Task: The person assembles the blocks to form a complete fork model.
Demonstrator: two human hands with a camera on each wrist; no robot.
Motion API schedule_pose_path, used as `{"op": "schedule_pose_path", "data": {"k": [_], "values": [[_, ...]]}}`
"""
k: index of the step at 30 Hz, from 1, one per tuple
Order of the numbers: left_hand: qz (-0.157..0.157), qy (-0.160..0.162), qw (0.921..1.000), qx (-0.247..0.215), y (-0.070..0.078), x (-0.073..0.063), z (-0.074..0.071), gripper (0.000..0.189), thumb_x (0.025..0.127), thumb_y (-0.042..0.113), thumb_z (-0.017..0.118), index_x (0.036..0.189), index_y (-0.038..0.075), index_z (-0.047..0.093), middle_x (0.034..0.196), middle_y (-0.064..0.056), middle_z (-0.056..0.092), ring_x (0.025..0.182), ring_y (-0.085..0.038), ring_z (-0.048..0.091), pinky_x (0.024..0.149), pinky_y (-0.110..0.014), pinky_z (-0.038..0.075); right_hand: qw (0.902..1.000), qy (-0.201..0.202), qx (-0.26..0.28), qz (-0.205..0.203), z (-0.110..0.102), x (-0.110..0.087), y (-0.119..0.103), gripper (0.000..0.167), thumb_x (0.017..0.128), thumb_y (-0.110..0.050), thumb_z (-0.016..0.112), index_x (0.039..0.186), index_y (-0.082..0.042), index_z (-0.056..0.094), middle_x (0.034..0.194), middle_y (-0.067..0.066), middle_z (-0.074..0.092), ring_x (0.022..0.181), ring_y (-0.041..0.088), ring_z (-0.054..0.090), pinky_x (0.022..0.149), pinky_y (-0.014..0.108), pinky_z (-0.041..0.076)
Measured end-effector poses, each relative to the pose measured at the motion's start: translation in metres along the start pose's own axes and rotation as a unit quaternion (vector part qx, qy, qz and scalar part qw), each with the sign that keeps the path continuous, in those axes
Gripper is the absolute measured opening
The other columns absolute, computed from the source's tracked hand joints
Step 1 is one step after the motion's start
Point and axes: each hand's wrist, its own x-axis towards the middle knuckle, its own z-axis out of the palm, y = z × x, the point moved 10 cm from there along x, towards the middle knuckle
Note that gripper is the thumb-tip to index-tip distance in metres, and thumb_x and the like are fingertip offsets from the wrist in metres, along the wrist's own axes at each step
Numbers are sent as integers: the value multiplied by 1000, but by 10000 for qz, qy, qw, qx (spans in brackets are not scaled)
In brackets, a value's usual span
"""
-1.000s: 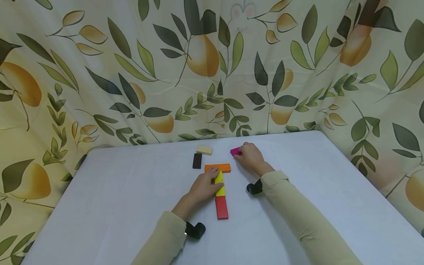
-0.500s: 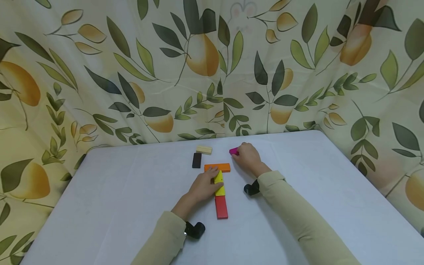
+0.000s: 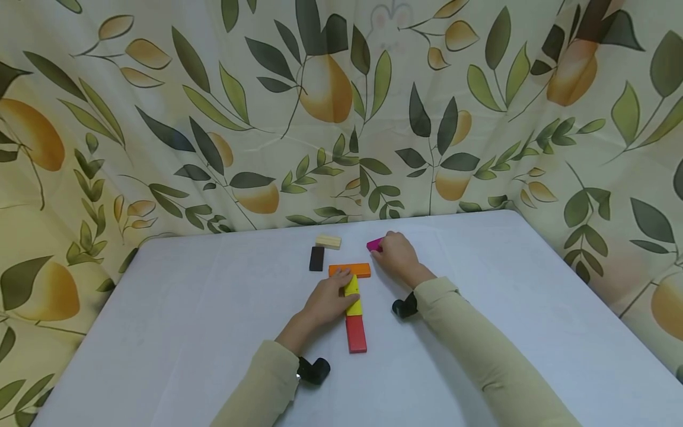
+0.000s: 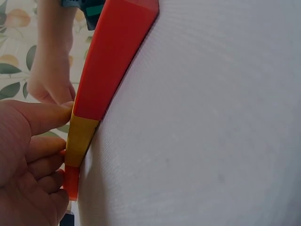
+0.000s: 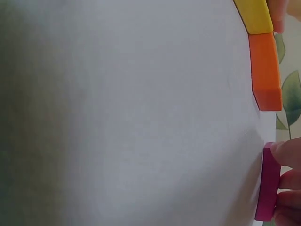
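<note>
In the head view my left hand (image 3: 325, 300) rests on the yellow block (image 3: 353, 305), its thumb across it and its fingertips reaching the orange block (image 3: 360, 271). The red block (image 3: 356, 335) lies end to end with the yellow one, nearer me. The orange block lies crosswise at the far end, making a T. At the right, my right hand (image 3: 397, 256) pinches a magenta block (image 3: 374, 244), partly hidden by the fingers. In the right wrist view the magenta block (image 5: 268, 183) stands on its narrow side, close over the white surface, with thumb and fingers along its upper side.
A black block (image 3: 317, 259) and a pale wooden block (image 3: 328, 242) lie left of the magenta one, beyond the orange block. Beneath everything is a white-covered table (image 3: 203, 308). A leaf-and-fruit patterned curtain (image 3: 341, 142) hangs behind its back edge.
The right hand and the magenta block have shifted slightly left. My left hand and the T of blocks hold their places.
</note>
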Motion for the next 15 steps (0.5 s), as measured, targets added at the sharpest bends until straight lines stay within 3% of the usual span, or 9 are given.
{"op": "schedule_pose_path", "data": {"k": [8,15], "values": [[-26,4,10000,-6,-2,1,1,54,89,27,61,136,7,44,142,-2,38,135,-18,23,103,-36,30,9999,-23,-92,90,-1,-2,-6,24,85,-20,66,87,3,70,83,14,59,77,25,53,77,35,51],[23,3,10000,42,-2,1,1,54,90,28,60,136,6,43,142,-1,38,135,-19,24,104,-36,29,9999,29,12,-116,-3,-5,-14,19,84,-15,65,88,4,70,85,15,63,80,27,56,80,37,50]]}}
